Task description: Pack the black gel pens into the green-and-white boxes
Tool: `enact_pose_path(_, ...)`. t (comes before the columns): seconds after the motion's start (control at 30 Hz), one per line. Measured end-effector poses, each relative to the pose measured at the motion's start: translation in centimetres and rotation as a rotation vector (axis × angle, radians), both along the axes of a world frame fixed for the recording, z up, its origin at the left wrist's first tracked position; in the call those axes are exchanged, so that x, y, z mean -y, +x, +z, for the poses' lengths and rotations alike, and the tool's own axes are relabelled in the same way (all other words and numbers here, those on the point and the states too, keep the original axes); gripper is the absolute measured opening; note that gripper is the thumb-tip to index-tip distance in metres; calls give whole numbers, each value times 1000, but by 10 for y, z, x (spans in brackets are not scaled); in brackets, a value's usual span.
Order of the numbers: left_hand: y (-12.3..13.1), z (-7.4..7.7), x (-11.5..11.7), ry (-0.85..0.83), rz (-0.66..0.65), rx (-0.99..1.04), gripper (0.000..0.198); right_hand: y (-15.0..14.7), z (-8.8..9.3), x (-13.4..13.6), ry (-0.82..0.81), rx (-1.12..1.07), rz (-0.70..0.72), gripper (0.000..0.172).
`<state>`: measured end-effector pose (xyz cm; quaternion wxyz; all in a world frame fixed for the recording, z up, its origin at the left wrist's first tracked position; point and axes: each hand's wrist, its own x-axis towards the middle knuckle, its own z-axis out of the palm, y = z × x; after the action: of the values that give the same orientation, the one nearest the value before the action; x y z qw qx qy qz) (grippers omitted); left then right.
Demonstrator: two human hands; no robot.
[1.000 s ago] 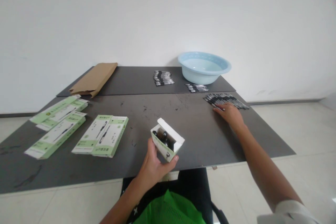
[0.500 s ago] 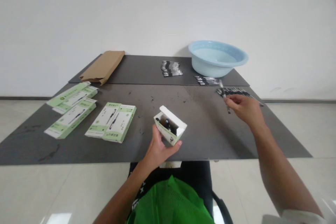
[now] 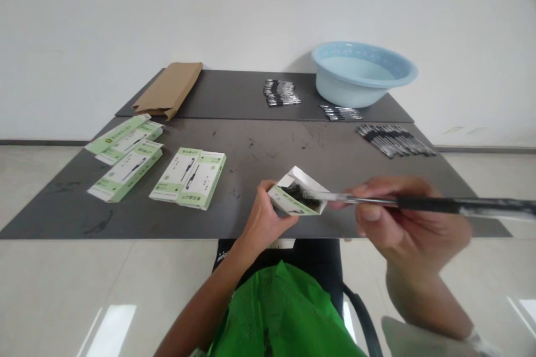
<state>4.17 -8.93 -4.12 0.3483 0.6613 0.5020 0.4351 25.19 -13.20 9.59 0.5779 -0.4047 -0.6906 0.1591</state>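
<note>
My left hand [image 3: 268, 215] is wrapped round a small green-and-white pen box [image 3: 288, 203], its open end tilted up to the right near the table's front edge. Dark shapes show inside the box, but I cannot make out how many. Between the fingers of my right hand [image 3: 414, 228] is a black-and-clear pen [image 3: 435, 204], held level. Its left tip lies at the mouth of the box; whether it is inside I cannot tell. Beyond my right hand, several similar pens [image 3: 393, 140] lie in a row on the table.
Several flat pen boxes [image 3: 188, 178] lie on the left of the grey table [image 3: 268, 145]. Behind them rests a brown paper bag [image 3: 171, 89]. A blue basin [image 3: 362, 81] stands at the back right, with more pens [image 3: 280, 92] at the back centre and pens [image 3: 341, 112] before it.
My right hand has brought the pen from the right-hand row in towards the box, nearer the camera. The box in my left hand has turned its opening more to the right.
</note>
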Motion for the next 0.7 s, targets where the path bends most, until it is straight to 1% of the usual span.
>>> enact_pose_path(0.07, 0, 1, 0, 5, 5, -25, 80, -1, 2, -5, 77, 137, -49, 23)
enact_pose_path(0.13, 0, 1, 0, 17, -3, -43, 77, -1, 4, -11, 113, 263, -95, 16)
enact_pose_path(0.2, 1, 0, -1, 40, 3, -55, 75, -2, 5, -14, 110, 345, -129, 11)
enact_pose_path(0.27, 1, -1, -2, 60, 20, -64, 75, -2, 5, -17, 65, 376, -124, 10)
enact_pose_path(0.33, 2, -2, -2, 70, 36, -76, 74, -2, 5, -20, 9, 371, -70, 11)
enact_pose_path(0.43, 2, -1, -1, 70, 47, -89, 73, -2, 8, -26, -17, 356, -19, 16)
enact_pose_path(0.47, 2, -1, 0, 65, 45, -91, 73, -2, 9, -28, -12, 360, -10, 12)
enact_pose_path(0.5, 1, 0, 1, 57, 39, -93, 73, -2, 9, -30, -1, 369, -5, 5)
enact_pose_path(0.53, 1, 1, 1, 48, 31, -96, 73, -2, 10, -32, 8, 387, -5, 5)
enact_pose_path(0.6, 1, 2, 2, 32, 24, -101, 72, -1, 10, -34, -2, 435, -11, 17)
enact_pose_path(0.7, 1, 2, 3, 23, 29, -105, 72, 0, 10, -34, -65, 483, -22, 20)
